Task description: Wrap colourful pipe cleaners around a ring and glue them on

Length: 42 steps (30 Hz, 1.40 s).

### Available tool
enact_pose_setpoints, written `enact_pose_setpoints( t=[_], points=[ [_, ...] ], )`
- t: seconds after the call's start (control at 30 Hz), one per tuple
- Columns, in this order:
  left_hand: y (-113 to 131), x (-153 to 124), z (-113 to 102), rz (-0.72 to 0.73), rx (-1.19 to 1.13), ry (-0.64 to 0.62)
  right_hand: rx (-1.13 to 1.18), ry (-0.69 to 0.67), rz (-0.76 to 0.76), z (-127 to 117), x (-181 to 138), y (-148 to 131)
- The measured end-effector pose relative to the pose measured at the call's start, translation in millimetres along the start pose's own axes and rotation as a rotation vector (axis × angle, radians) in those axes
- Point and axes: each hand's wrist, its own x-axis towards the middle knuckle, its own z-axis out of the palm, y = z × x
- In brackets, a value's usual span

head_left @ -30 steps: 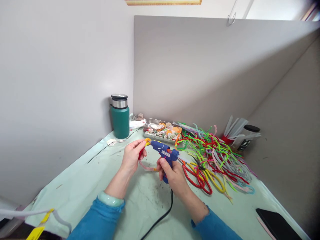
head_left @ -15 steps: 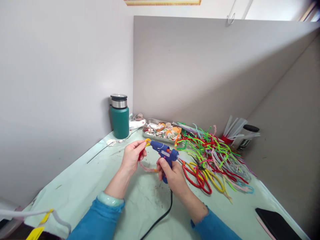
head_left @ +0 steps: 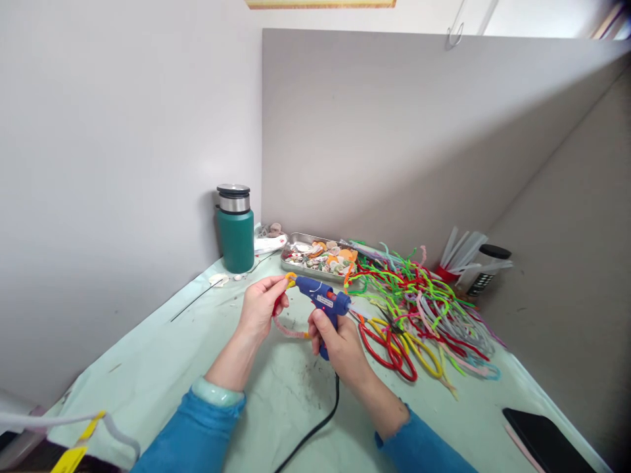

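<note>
My right hand (head_left: 338,336) is wrapped round the handle of a blue hot glue gun (head_left: 321,295), with a clear glue stick (head_left: 359,311) poking out of its back. The nozzle points left, right at the fingertips of my left hand (head_left: 261,305). Those fingers pinch a pipe cleaner piece (head_left: 290,336) with yellow-orange, red and pink stretches. Its yellow-orange loop sits by the nozzle, and a pink length curves below toward my right hand. Whether the nozzle touches the loop, I cannot tell. A black cord (head_left: 315,428) trails from the gun's handle.
Behind the gun lies a metal tray (head_left: 315,272) of buttons and small bits. Red-handled scissors (head_left: 392,355) and yellow-handled scissors (head_left: 426,358) rest beside a tangled heap of pipe cleaners (head_left: 419,289). A green bottle (head_left: 236,240) stands back left; a black phone (head_left: 542,440) lies front right.
Almost nothing differs. Both hands and the glue gun hold nearly the same place, and the whole view has shifted very slightly.
</note>
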Motion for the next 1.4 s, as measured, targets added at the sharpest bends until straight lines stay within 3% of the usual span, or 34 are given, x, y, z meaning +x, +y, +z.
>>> enact_pose_setpoints(
  t=[1.4],
  points=[
    [-0.8, 0.9, 0.4, 0.0, -0.019, 0.008, -0.071, 0.021, 0.002, 3.1, -2.3, -3.4]
  ],
)
